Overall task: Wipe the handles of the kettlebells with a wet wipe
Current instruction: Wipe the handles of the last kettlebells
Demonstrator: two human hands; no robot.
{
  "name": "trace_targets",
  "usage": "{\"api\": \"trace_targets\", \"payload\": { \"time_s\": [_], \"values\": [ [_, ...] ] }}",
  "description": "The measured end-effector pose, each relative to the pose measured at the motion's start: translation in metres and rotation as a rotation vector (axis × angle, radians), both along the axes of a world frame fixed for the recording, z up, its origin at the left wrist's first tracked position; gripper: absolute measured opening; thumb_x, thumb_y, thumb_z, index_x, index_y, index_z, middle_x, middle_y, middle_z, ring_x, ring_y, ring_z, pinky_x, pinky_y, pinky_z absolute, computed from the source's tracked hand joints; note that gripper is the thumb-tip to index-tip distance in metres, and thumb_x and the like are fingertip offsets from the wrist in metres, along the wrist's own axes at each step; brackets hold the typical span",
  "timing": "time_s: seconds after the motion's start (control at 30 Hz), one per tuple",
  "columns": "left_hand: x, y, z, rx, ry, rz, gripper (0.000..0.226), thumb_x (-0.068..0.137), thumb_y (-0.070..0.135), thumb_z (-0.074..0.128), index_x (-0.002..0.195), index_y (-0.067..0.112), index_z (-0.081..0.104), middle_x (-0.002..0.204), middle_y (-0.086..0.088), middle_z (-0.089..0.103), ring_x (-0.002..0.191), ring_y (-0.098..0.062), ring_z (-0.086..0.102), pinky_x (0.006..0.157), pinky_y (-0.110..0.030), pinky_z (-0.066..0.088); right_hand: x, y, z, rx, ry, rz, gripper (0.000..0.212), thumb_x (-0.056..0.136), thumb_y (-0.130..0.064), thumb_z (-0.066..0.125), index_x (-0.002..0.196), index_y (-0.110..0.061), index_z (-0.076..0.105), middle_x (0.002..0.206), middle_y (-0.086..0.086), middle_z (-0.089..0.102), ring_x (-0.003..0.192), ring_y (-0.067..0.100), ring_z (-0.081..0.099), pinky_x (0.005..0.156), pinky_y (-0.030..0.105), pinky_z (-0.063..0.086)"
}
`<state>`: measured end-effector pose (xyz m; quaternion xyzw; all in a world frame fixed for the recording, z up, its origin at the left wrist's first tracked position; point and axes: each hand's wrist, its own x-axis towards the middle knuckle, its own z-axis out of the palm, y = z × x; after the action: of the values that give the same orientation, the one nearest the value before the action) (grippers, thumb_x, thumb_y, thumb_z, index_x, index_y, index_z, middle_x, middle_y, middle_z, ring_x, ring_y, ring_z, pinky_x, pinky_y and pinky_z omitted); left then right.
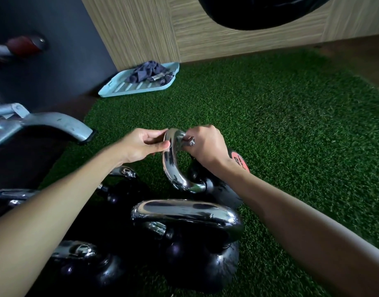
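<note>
Nearest the viewer, a black kettlebell [184, 258] with a chrome handle stands among others on green turf [291, 125]. Just beyond it, a tilted kettlebell [218, 189] leans over, its raised handle [170, 166] lifted toward the person. The left hand [141, 146] pinches the handle's top between thumb and fingers. The right hand [205, 144] curls tightly round the far side, and a small grey tuft of wet wipe [190, 142] pokes from the fist. A likely risk is that damp chrome slips from that light pinch, so the weight rolls or knocks its neighbours. The bunched wipe may also miss patches.
</note>
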<state>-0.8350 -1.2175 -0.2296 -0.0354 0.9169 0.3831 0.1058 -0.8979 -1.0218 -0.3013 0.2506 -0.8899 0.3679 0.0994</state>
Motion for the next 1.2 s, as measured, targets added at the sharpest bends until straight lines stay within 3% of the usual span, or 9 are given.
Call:
{"api": "trace_targets", "payload": {
  "time_s": [0.13, 0.27, 0.4, 0.6, 0.7, 0.83, 0.93, 1.03, 1.2],
  "values": [
    [0.000, 0.003, 0.003, -0.035, -0.020, 0.019, 0.093, 0.059, 0.071, 0.075, 0.143, 0.037, 0.053, 0.127, 0.025, 0.060, 0.128, -0.005, 0.056, 0.119, -0.045, 0.035, 0.004, 0.002, -0.008, 0.077, -0.001, -0.053, 0.021, 0.097, -0.031, 0.066, 0.078, -0.022, 0.070, 0.066, -0.004, 0.065, 0.057, 0.015, 0.063, 0.056, 0.033, 0.055],
    [-0.002, 0.012, 0.005, -0.022, -0.022, 0.020, 0.087, 0.068, 0.058, 0.076, 0.146, 0.030, 0.050, 0.128, 0.025, 0.058, 0.127, -0.002, 0.054, 0.120, -0.036, 0.029, -0.002, 0.000, -0.004, -0.014, 0.042, -0.089, 0.011, 0.089, -0.027, 0.074, 0.080, -0.020, 0.071, 0.072, -0.005, 0.068, 0.059, 0.013, 0.064, 0.056, 0.035, 0.058],
    [-0.009, 0.030, 0.012, -0.006, -0.032, 0.036, 0.085, 0.071, 0.050, 0.076, 0.149, 0.026, 0.050, 0.135, 0.009, 0.064, 0.123, -0.003, 0.055, 0.112, -0.027, 0.030, -0.007, 0.020, -0.006, -0.041, -0.007, -0.067, 0.016, 0.085, -0.034, 0.079, 0.076, -0.025, 0.069, 0.074, -0.008, 0.069, 0.062, 0.010, 0.063, 0.056, 0.030, 0.052],
    [-0.031, 0.078, 0.024, -0.020, -0.012, 0.049, 0.073, 0.084, 0.039, 0.078, 0.149, 0.021, 0.050, 0.144, 0.005, 0.058, 0.124, -0.009, 0.052, 0.103, -0.029, 0.032, -0.005, 0.096, -0.027, -0.290, -0.056, -0.230, 0.020, 0.074, -0.033, 0.089, 0.089, -0.025, 0.079, 0.085, -0.015, 0.074, 0.077, -0.003, 0.066, 0.077, 0.016, 0.052],
    [-0.052, 0.117, 0.033, -0.092, 0.003, 0.033, 0.070, 0.083, 0.042, 0.078, 0.146, 0.023, 0.054, 0.150, 0.004, 0.052, 0.123, -0.013, 0.051, 0.102, -0.032, 0.033, 0.004, 0.130, -0.030, -0.365, -0.112, -0.303, 0.016, 0.074, -0.032, 0.088, 0.086, -0.031, 0.077, 0.083, -0.018, 0.073, 0.078, -0.004, 0.067, 0.077, 0.014, 0.051],
    [-0.072, 0.179, 0.045, -0.275, -0.008, -0.071, 0.072, 0.076, 0.048, 0.083, 0.140, 0.024, 0.060, 0.145, 0.004, 0.055, 0.129, -0.021, 0.051, 0.095, -0.033, 0.038, 0.013, 0.165, -0.042, -0.434, -0.216, -0.345, 0.023, 0.069, -0.038, 0.089, 0.072, -0.043, 0.067, 0.075, -0.023, 0.067, 0.074, -0.004, 0.066, 0.078, 0.030, 0.059],
    [-0.073, 0.193, 0.048, -0.340, -0.016, -0.087, 0.062, 0.079, 0.043, 0.082, 0.135, 0.024, 0.063, 0.139, 0.005, 0.057, 0.128, -0.021, 0.052, 0.097, -0.035, 0.040, 0.020, 0.193, -0.045, -0.452, -0.268, -0.411, 0.021, 0.069, -0.042, 0.090, 0.083, -0.037, 0.076, 0.077, -0.022, 0.071, 0.075, -0.003, 0.068, 0.074, 0.026, 0.058],
    [-0.062, 0.177, 0.054, -0.379, -0.084, -0.093, 0.076, 0.082, 0.043, 0.079, 0.149, 0.029, 0.049, 0.155, 0.002, 0.047, 0.140, -0.023, 0.046, 0.118, -0.048, 0.031, 0.029, 0.207, -0.043, -0.424, -0.253, -0.371, 0.022, 0.073, -0.044, 0.088, 0.089, -0.032, 0.077, 0.082, -0.019, 0.073, 0.076, -0.001, 0.069, 0.071, 0.026, 0.056],
    [-0.029, 0.185, 0.063, -0.350, -0.145, -0.155, 0.113, 0.066, 0.063, 0.081, 0.160, 0.027, 0.028, 0.162, 0.001, 0.036, 0.148, -0.018, 0.036, 0.121, -0.046, 0.023, 0.036, 0.200, -0.028, -0.411, -0.254, -0.280, 0.020, 0.075, -0.040, 0.087, 0.091, -0.033, 0.077, 0.080, -0.021, 0.071, 0.073, -0.009, 0.066, 0.069, 0.018, 0.055]
  ]
}}
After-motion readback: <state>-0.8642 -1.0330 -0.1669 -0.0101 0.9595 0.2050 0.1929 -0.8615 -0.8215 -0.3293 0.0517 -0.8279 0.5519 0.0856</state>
